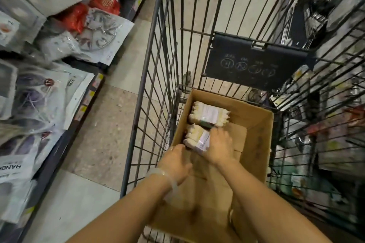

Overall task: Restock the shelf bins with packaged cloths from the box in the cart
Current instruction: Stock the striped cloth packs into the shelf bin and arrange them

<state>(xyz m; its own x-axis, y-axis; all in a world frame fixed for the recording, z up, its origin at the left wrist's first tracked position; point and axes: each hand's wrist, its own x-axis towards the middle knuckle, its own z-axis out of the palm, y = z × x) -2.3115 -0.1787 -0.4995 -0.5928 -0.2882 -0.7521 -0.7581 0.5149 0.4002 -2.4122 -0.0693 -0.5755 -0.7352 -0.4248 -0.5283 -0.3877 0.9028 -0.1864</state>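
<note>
Inside the cardboard box [254, 144] in the wire cart [158, 85], the right hand [220, 147] grips the nearer cloth pack [195, 138], the left hand [175, 161], fingers relaxed, touches it, so lifting it toward the shelf bins [39, 89] seems next.

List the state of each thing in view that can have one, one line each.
Cardboard box: open, flaps up, sitting in the cart.
Near cloth pack: lying in the box, under the right hand.
Far cloth pack: lying in the box, untouched.
Right hand: fingers curled over the near cloth pack.
Left hand: inside the box by the near pack; grip unclear.
Wire cart: standing in the aisle.
</note>
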